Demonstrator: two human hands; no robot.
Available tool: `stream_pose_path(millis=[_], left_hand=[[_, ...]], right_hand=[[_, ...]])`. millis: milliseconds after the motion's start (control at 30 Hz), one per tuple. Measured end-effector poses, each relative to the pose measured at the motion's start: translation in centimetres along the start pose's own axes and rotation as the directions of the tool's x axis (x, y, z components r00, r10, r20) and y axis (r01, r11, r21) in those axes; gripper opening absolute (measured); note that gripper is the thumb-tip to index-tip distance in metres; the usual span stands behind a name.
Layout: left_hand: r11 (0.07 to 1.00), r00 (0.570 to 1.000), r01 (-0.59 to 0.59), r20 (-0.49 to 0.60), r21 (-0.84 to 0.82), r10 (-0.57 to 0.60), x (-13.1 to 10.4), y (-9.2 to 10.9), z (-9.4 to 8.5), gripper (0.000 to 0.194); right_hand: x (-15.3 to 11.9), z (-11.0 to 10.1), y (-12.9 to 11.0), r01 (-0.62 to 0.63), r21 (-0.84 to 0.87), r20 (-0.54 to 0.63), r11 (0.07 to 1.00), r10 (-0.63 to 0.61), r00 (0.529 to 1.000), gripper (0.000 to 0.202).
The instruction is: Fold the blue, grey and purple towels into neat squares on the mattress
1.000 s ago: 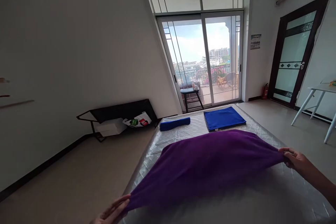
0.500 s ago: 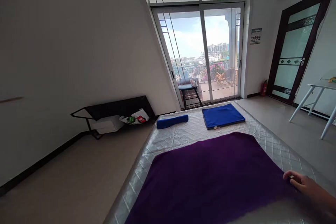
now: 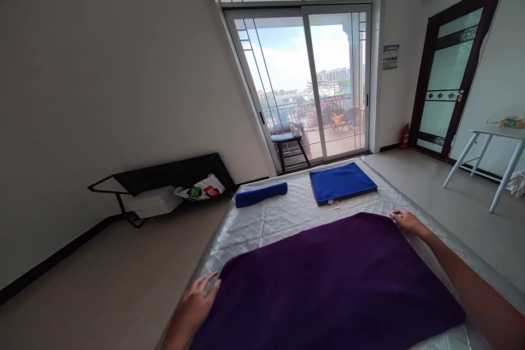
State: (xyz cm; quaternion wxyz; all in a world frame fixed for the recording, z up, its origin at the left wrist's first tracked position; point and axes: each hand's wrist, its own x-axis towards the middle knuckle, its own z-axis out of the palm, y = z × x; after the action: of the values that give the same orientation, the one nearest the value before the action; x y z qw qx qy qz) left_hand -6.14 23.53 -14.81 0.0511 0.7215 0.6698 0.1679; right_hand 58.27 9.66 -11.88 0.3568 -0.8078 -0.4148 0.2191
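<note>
A purple cloth (image 3: 328,279) lies spread over the silver-grey quilted mattress (image 3: 241,229). At its far right corner, my right hand (image 3: 406,222) has its fingers closed on the edge. My left hand (image 3: 199,301) is by the cloth's left edge, with thumb and forefinger apart and the thumb at the border. Beyond the cloth, a folded blue cloth (image 3: 343,181) lies flat on the mattress, a pale tag showing at its near edge. To the left of that is a rolled blue cloth (image 3: 261,194).
On the floor at left, a black-framed rack (image 3: 168,172) holds a white box (image 3: 151,202) and a printed bag (image 3: 203,188). A black stool (image 3: 287,136) stands by the sliding glass door (image 3: 324,87). At right are a white table (image 3: 496,130), a fire extinguisher (image 3: 404,136) and a dark-framed door (image 3: 451,76).
My right hand has moved from the cloth's right side to its far right corner. My left hand has come into view at the left edge. The near right part of the cloth now lies spread out.
</note>
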Motion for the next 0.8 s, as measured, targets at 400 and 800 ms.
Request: stream_pose_path(millis=[400, 800], left_hand=[[0.992, 0.963, -0.119, -0.240, 0.031, 0.123, 3.5, -0.3, 8.3, 0.052], [0.966, 0.935, -0.258, -0.251, 0.011, 0.252, 4.3, -2.0, 9.5, 0.052]], right_hand=[[1.4, 2.6, 2.1, 0.019, 0.367, 0.164, 0.930, -0.084, 0.983, 0.056], [3.0, 3.9, 4.2, 0.298, -0.165, -0.075, 0.940, -0.313, 0.947, 0.047]])
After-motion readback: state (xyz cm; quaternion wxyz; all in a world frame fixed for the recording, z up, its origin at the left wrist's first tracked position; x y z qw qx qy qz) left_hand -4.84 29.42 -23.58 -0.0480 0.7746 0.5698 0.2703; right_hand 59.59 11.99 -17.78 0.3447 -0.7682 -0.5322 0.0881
